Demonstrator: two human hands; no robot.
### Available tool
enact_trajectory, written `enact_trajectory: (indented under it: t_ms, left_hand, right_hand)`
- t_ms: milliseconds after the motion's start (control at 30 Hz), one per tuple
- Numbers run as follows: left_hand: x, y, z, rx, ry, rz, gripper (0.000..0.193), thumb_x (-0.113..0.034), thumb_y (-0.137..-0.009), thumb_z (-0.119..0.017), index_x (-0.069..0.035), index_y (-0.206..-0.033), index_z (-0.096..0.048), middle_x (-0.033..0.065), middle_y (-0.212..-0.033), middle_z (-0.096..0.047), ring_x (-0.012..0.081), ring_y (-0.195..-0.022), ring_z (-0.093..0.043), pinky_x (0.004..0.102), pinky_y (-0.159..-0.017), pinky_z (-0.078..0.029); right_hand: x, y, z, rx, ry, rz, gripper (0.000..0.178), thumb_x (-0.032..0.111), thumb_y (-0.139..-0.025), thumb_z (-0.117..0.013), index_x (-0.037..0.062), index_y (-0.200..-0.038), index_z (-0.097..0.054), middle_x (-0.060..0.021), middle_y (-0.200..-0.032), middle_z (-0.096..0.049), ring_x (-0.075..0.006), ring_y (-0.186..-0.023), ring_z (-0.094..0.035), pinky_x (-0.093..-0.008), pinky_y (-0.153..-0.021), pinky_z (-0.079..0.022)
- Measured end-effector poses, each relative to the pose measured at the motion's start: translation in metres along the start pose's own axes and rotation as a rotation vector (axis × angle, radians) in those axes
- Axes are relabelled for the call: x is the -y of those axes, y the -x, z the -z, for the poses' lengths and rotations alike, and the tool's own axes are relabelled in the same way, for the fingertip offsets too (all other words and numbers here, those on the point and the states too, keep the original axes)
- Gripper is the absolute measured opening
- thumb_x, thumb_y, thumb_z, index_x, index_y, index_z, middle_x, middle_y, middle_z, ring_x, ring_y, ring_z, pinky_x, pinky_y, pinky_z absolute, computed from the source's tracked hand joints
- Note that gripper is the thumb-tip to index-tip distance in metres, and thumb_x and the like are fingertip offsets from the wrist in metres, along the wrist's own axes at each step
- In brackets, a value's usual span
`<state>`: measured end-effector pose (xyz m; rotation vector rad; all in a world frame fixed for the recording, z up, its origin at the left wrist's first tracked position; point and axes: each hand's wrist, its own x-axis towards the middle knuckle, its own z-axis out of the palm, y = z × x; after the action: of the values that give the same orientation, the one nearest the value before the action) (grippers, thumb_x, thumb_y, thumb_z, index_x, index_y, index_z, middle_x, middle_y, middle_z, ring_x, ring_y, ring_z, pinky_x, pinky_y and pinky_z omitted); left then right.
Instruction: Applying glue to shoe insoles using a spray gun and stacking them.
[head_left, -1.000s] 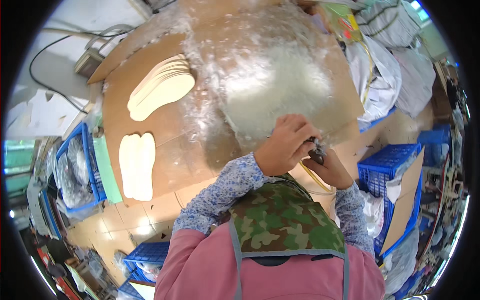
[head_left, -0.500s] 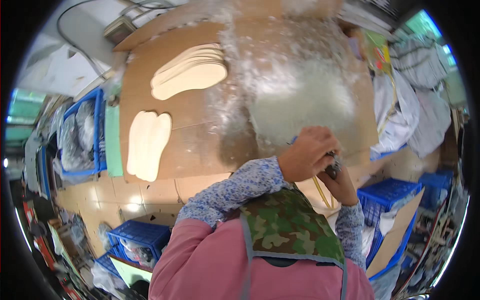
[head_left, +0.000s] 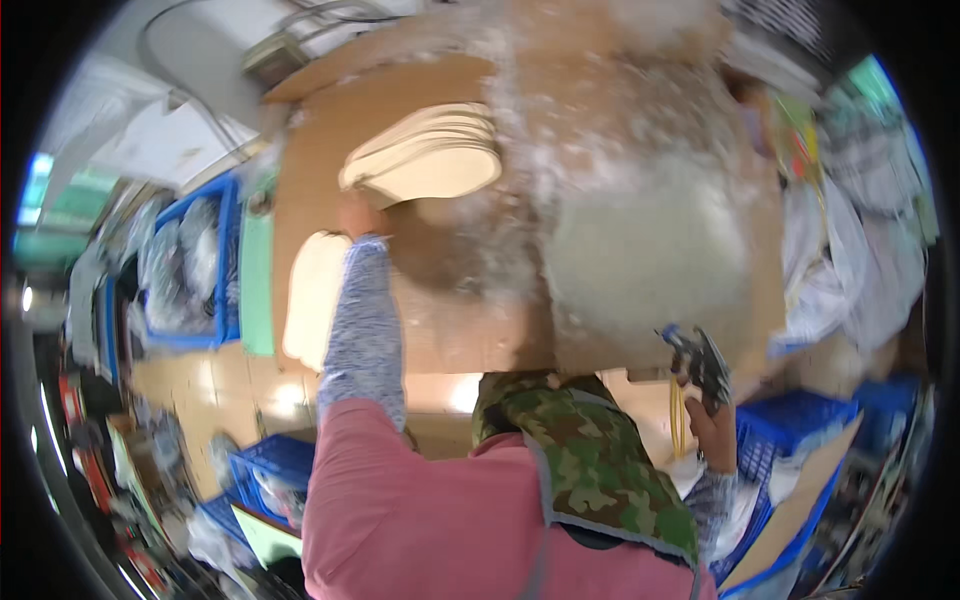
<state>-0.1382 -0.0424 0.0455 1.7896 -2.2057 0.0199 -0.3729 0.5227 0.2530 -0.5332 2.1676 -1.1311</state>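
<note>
Cream insoles (head_left: 430, 150) lie fanned in an overlapping stack on the brown cardboard (head_left: 450, 330), towards its far left. My left hand (head_left: 360, 212) reaches out to the near-left end of that stack and seems to touch it. Motion smears its fingers, so their grip is unclear. More insoles (head_left: 312, 300) lie left of my left sleeve, partly covered by it. At the near right edge of the cardboard, my right hand (head_left: 708, 430) is wrapped round a dark metal spray gun (head_left: 700, 365). A yellow hose (head_left: 677, 420) hangs below the gun.
Whitish residue (head_left: 650, 250) coats the cardboard's right half. A blue crate (head_left: 228, 260) of plastic-wrapped items stands at the left. Other blue crates (head_left: 275, 465) sit low on both sides. White sacks (head_left: 830, 260) border the right edge.
My hands have moved apart: the left has gone left and forward to the fanned insoles. The right stays at the right with the spray gun, now in plain sight. The view has shifted slightly.
</note>
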Motion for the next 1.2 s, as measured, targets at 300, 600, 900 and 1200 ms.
enact_trajectory:
  t_ms: [300, 600, 900, 1200]
  left_hand:
    - [0.02, -0.029, 0.004, -0.206, -0.351, -0.161, 0.035, -0.028, -0.086, -0.058, -0.005, -0.111, -0.052, 0.0139, -0.104, -0.056, 0.033, -0.093, -0.06, 0.0446, -0.078, -0.048]
    - [-0.117, 0.027, 0.193, 0.136, 1.139, -0.362, 0.013, -0.002, -0.087, -0.057, -0.002, -0.1, -0.055, 0.009, -0.098, -0.061, 0.0204, -0.09, -0.059, 0.0295, -0.079, -0.047]
    - [-0.283, 0.194, 0.16, 0.757, 1.717, -0.022, 0.017, -0.007, -0.087, -0.06, -0.006, -0.101, -0.052, 0.0042, -0.092, -0.059, 0.0128, -0.083, -0.057, 0.0262, -0.074, -0.048]
    - [-0.245, 0.273, 0.075, 0.917, 1.292, 0.052, 0.035, 0.002, -0.083, -0.049, 0.003, -0.117, -0.04, 0.015, -0.108, -0.052, 0.0201, -0.09, -0.059, 0.0299, -0.072, -0.055]
  right_hand:
    - [-0.007, -0.005, 0.026, -0.113, -0.086, -0.061, 0.026, 0.002, -0.082, -0.06, 0.0014, -0.108, -0.062, 0.0005, -0.091, -0.06, -0.0089, -0.081, -0.048, -0.0245, -0.073, -0.041]
    - [-0.052, 0.01, 0.066, -0.204, -0.158, -0.118, 0.023, 0.007, -0.086, -0.06, 0.0054, -0.109, -0.064, 0.006, -0.074, -0.05, -0.0063, -0.067, -0.044, -0.0243, -0.061, -0.036]
    - [-0.059, 0.015, 0.079, -0.164, -0.242, -0.219, 0.022, 0.007, -0.088, -0.06, 0.0072, -0.109, -0.064, 0.0092, -0.071, -0.045, -0.0019, -0.064, -0.04, -0.0213, -0.055, -0.031]
    - [-0.041, -0.003, 0.042, 0.041, -0.056, 0.034, 0.028, 0.003, -0.085, -0.061, 0.0022, -0.113, -0.058, -0.0023, -0.087, -0.061, -0.0098, -0.068, -0.05, -0.0234, -0.062, -0.042]
